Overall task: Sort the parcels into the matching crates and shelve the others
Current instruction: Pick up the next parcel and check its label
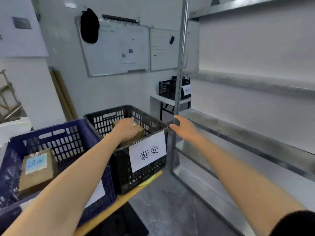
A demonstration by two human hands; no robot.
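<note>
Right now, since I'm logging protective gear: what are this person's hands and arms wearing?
No gloves on the left hand or right hand, and no watch or ring visible. Both forearms are bare; only a black sleeve shows, high on the right arm.

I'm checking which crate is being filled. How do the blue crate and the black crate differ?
Colour: blue crate dark blue, black crate black. The black crate's white sheet reads 泰安; the blue crate's is mostly hidden by an arm. The left hand holds the black crate's brown parcel; the blue crate's blue-labelled parcel lies untouched. Both are perforated plastic.
</note>
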